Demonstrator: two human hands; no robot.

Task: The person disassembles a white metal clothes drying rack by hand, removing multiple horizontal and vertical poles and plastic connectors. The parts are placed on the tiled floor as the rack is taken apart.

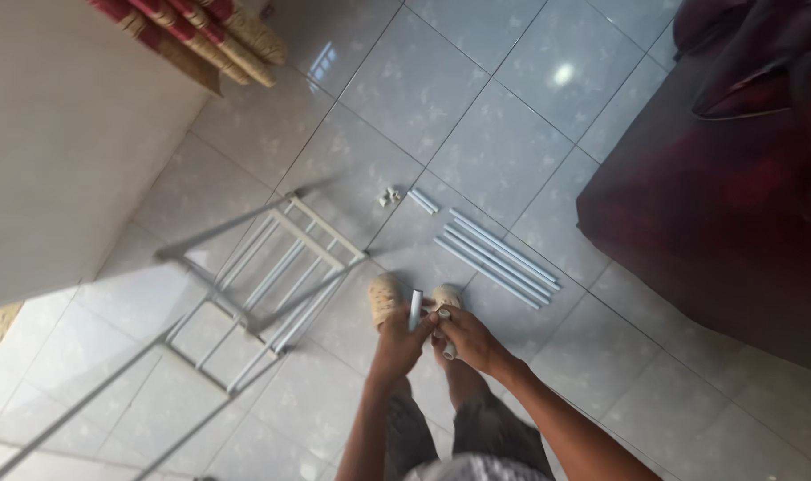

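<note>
I am standing on a glossy, pale grey tiled floor (477, 116), and a dark red sofa (726, 196) with a soft, matte cover is filling the right side. To my left, a half-built rack (272, 276) of thin white metal tubes is leaning tilted over the tiles; its ladder-like shelves are already joined, so I am judging the job as partly done. Ahead of my sandals (386, 298), a row of long white tubes (499, 256) is lying loose and side by side, with one short tube (423, 201) and a few small plastic connectors (389, 197) just beyond them, so several pieces are still waiting to go on.

My left hand (398, 343) is gripping a short, smooth, round white tube (415, 310) upright, fingers closed around it. My right hand (470, 340) is closed on a second short tube piece (446, 331), holding it right against the first one, the two hands touching in front of my knees.
</note>
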